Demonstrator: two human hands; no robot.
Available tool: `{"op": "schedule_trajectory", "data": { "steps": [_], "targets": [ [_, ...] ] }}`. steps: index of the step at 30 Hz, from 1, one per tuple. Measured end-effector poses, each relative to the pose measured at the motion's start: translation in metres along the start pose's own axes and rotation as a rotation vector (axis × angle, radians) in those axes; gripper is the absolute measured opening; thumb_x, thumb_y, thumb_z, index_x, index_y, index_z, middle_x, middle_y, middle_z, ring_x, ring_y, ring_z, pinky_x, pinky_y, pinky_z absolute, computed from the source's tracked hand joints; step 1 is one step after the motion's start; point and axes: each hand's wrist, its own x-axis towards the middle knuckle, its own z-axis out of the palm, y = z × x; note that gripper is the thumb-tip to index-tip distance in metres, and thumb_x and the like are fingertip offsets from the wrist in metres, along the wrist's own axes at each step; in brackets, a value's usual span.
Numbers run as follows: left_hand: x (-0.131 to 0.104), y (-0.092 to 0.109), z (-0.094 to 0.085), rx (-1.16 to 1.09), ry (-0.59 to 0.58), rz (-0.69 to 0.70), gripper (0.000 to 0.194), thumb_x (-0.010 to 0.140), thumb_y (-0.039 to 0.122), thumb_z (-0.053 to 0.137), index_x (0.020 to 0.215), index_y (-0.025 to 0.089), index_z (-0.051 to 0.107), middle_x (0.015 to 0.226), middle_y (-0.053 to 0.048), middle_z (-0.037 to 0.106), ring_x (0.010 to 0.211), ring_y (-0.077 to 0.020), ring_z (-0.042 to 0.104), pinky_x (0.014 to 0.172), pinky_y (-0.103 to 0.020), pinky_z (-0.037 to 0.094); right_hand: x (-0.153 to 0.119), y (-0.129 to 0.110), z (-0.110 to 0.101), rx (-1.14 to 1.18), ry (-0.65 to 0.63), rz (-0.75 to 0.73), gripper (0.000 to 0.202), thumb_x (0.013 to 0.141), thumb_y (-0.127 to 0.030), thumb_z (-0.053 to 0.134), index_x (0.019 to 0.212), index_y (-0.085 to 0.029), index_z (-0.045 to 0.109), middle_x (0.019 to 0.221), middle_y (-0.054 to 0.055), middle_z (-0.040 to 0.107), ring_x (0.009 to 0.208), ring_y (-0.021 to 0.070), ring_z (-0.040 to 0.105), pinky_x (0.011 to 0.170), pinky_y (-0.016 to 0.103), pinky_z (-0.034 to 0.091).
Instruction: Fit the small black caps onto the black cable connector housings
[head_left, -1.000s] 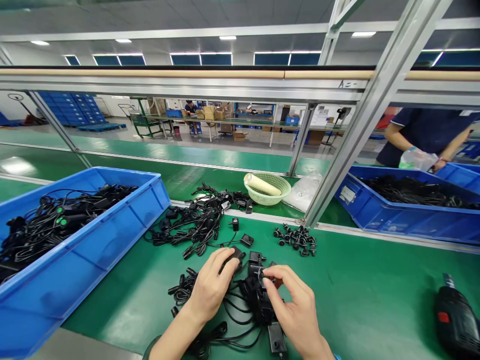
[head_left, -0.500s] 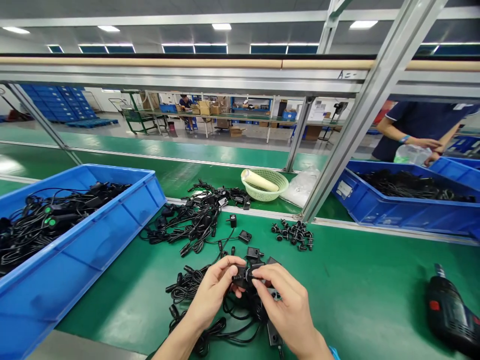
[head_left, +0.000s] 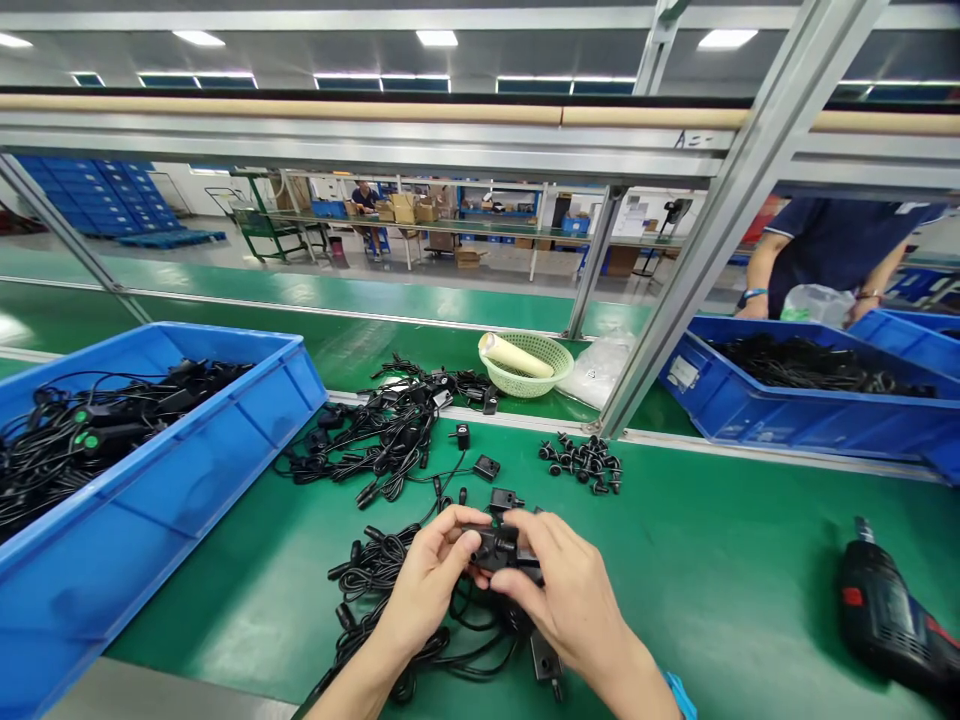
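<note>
Between my two hands, above the green bench, is a small black pump [head_left: 493,548] with a short round spout. My left hand [head_left: 429,572] is closed on its left end, thumb on top. My right hand [head_left: 564,590] is closed around the right side, thumb below and fingers above. Fingers partly cover the pump. Below them lie coiled black cables [head_left: 472,655] and another black pump [head_left: 546,660]. Just beyond my fingertips sits a boxy black pump [head_left: 504,500], with a further one [head_left: 486,467] behind it.
To the left a blue bin [head_left: 217,480] holds black cabled parts. Small black stemmed pieces [head_left: 581,462] lie in a pile. A green basket [head_left: 551,365] holds a pale roll. A power drill [head_left: 885,610] lies at right. Another person [head_left: 832,250] stands behind a second blue bin [head_left: 787,410].
My right hand has gone from pinching a small round piece at the pump to wrapping around the pump's right side. The other person's hands have moved apart. The view has shifted slightly.
</note>
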Motion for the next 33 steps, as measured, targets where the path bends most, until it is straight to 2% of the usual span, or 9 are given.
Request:
{"op": "schedule_trajectory", "data": {
  "steps": [2, 5, 8, 10, 13, 17, 22, 27, 33],
  "targets": [
    [0.005, 0.002, 0.000, -0.024, -0.009, 0.017, 0.034, 0.092, 0.047, 0.063, 0.106, 0.016, 0.058, 0.085, -0.003, 0.062, 0.073, -0.0115, 0.057, 0.065, -0.019, 0.049, 0.008, 0.004, -0.007, 0.081, -0.102, -0.077, 0.048, 0.098, -0.040, 0.054, 0.138, -0.015, 0.046, 0.118, 0.008, 0.059, 0.104, 0.0183, 0.057, 0.084, 0.029, 0.051],
    [0.017, 0.007, -0.003, -0.139, -0.093, 0.098, 0.048, 0.095, 0.058, 0.053, 0.127, 0.023, 0.047, 0.088, -0.002, 0.064, 0.074, -0.0128, 0.059, 0.069, -0.023, 0.049, 0.031, 0.008, -0.021, 0.178, -0.115, -0.160, 0.036, 0.099, -0.025, 0.054, 0.134, -0.018, 0.049, 0.124, 0.006, 0.056, 0.112, 0.0153, 0.055, 0.095, 0.026, 0.050],
    [0.030, 0.018, -0.011, 0.031, -0.430, 0.169, 0.068, 0.082, 0.057, 0.070, 0.135, 0.022, 0.047, 0.092, -0.005, 0.068, 0.085, -0.0180, 0.063, 0.089, -0.032, 0.048, 0.062, 0.009, -0.039, 0.161, 0.067, -0.165, 0.038, 0.094, -0.018, 0.060, 0.131, -0.014, 0.051, 0.121, 0.007, 0.057, 0.112, 0.0123, 0.056, 0.096, 0.021, 0.050],
    [0.035, 0.030, -0.023, 0.347, -0.593, 0.161, 0.048, 0.079, 0.042, 0.077, 0.117, 0.017, 0.062, 0.087, -0.005, 0.069, 0.085, -0.0184, 0.063, 0.090, -0.031, 0.046, 0.078, 0.009, -0.053, 0.125, 0.199, -0.163, 0.037, 0.092, -0.018, 0.063, 0.128, -0.014, 0.054, 0.120, 0.007, 0.059, 0.112, 0.0118, 0.057, 0.096, 0.020, 0.051],
    [0.035, 0.055, -0.052, 0.669, -0.413, 0.222, 0.018, 0.091, 0.031, 0.063, 0.098, 0.016, 0.066, 0.086, -0.004, 0.066, 0.082, -0.0156, 0.060, 0.079, -0.025, 0.045, 0.080, 0.013, -0.071, 0.158, 0.380, -0.024, 0.038, 0.091, -0.024, 0.067, 0.127, -0.018, 0.056, 0.119, 0.005, 0.061, 0.105, 0.0128, 0.061, 0.092, 0.023, 0.056],
    [0.019, 0.082, -0.078, 0.655, -0.277, 0.270, 0.035, 0.083, 0.033, 0.072, 0.112, 0.019, 0.058, 0.095, -0.001, 0.060, 0.072, -0.0109, 0.052, 0.066, -0.020, 0.042, 0.041, 0.032, -0.074, 0.182, 0.336, 0.226, 0.035, 0.088, -0.032, 0.070, 0.121, -0.022, 0.062, 0.110, 0.004, 0.065, 0.092, 0.0121, 0.065, 0.081, 0.021, 0.058],
    [-0.011, 0.047, -0.034, 0.811, -0.380, -0.066, 0.046, 0.079, 0.022, 0.071, 0.120, 0.024, 0.049, 0.100, -0.001, 0.062, 0.061, -0.0097, 0.048, 0.056, -0.021, 0.040, -0.031, 0.061, -0.050, 0.588, 0.391, 0.570, 0.034, 0.091, -0.038, 0.066, 0.120, -0.022, 0.060, 0.114, 0.006, 0.062, 0.077, 0.0107, 0.068, 0.072, 0.019, 0.059],
    [-0.013, -0.013, 0.000, 1.218, -0.347, 0.069, 0.041, 0.076, 0.002, 0.062, 0.112, 0.019, 0.054, 0.104, -0.006, 0.063, 0.093, -0.0221, 0.059, 0.078, -0.030, 0.045, -0.071, 0.065, -0.039, 0.703, 0.438, 0.683, 0.035, 0.090, -0.037, 0.068, 0.121, -0.025, 0.059, 0.124, 0.006, 0.056, 0.081, 0.0113, 0.067, 0.075, 0.018, 0.058],
    [0.011, 0.028, -0.023, 1.254, -0.378, 0.450, 0.019, 0.088, 0.013, 0.057, 0.105, 0.018, 0.063, 0.091, -0.006, 0.066, 0.089, -0.0229, 0.054, 0.073, -0.032, 0.043, -0.071, 0.053, -0.047, 0.659, 0.410, 0.663, 0.036, 0.092, -0.039, 0.065, 0.123, -0.023, 0.057, 0.119, 0.006, 0.059, 0.073, 0.0096, 0.066, 0.073, 0.020, 0.057]
  ]
}}
